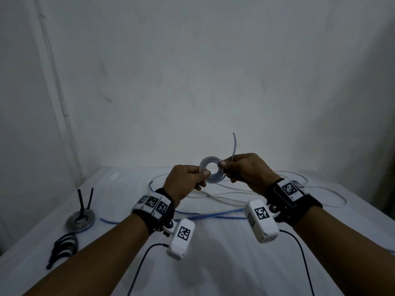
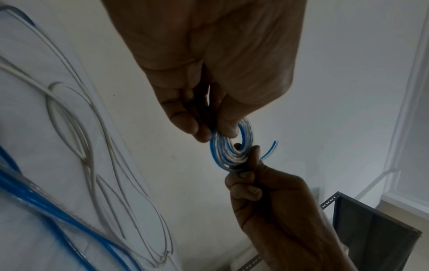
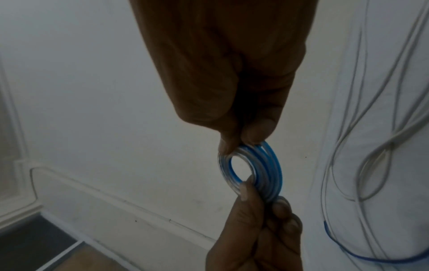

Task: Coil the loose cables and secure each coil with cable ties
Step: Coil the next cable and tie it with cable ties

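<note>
Coil of blue-and-clear cable (image 1: 210, 173): held in the air between both hands, above the tabletop (image 1: 213, 263). Left hand (image 1: 184, 181) pinches its near-left rim; right hand (image 1: 245, 169) pinches the opposite rim, free end rising past its fingers. Loose white and blue cables (image 1: 213, 214) beneath the hands. Tied coil (image 1: 80, 220) and black cable ties (image 1: 64, 245) far left of the left hand.

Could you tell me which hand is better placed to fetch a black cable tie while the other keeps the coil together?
Probably the left hand: the cable ties lie on its side.
</note>
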